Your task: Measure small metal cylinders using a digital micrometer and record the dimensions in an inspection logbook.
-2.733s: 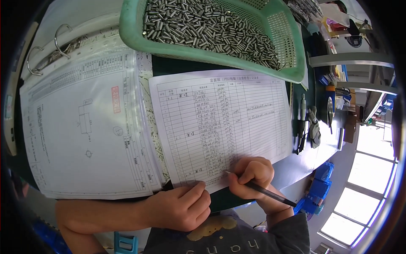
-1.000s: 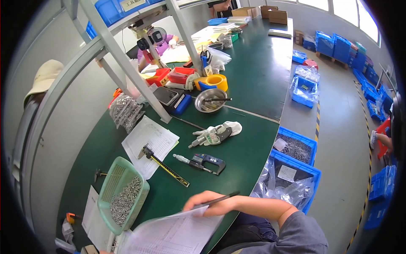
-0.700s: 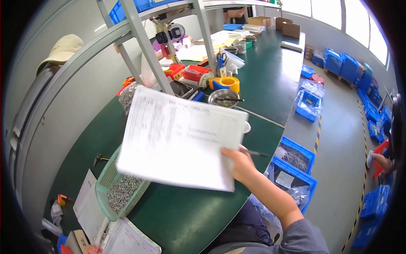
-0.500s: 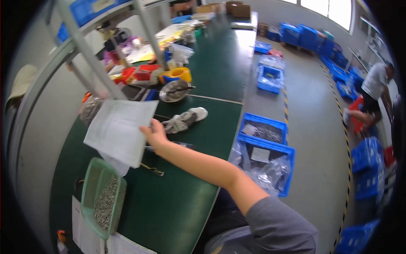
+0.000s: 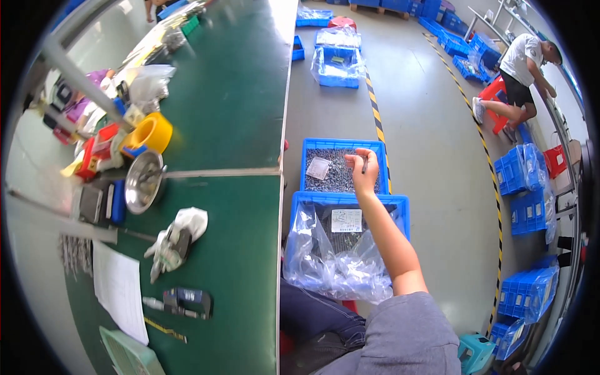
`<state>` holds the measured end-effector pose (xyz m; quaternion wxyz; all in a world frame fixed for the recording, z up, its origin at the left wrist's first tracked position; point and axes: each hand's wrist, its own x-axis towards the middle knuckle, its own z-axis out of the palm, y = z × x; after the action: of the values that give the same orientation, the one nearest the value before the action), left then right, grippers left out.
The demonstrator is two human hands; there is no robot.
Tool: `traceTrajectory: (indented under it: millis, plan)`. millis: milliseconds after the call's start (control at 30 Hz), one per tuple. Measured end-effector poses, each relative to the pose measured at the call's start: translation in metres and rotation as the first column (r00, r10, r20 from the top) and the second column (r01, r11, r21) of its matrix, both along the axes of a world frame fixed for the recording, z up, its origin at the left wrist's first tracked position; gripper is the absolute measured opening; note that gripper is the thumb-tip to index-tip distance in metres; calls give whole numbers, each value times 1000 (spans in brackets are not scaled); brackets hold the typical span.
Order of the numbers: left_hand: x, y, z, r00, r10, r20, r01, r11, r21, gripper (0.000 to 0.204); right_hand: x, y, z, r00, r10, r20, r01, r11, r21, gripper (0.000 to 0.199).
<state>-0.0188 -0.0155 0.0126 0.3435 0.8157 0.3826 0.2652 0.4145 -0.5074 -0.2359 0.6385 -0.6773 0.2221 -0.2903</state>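
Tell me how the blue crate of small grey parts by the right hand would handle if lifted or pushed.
The blue crate is probably heavy for its size: small grey parts spread across it. It looks straight-edged, so likely stiff. Tilted, it may let those loose parts slide, being open on top.

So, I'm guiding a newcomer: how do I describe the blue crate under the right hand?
Right of the green-topped table, in the foreground, stands a blue plastic crate draped with clear film. Adjoining its far side, the wanted blue crate has no film over its small grey parts.
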Motion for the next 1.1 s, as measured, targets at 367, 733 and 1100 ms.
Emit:
traceTrajectory:
  millis: [367,733,1100]
  plan:
    - [134,-55,10,978,27,-205,-5,994,108,23,109,-31,-321,501,180,-846,-19,980,198,18]
    - [125,-143,-25,945,319,-74,-291,922,256,24,116,-10,-354,357,76,-931,153,979,138,40]
    - [70,-252,-111,734,648,204,-678,719,156,27,136,20,-369,357,-37,-933,285,956,72,40]
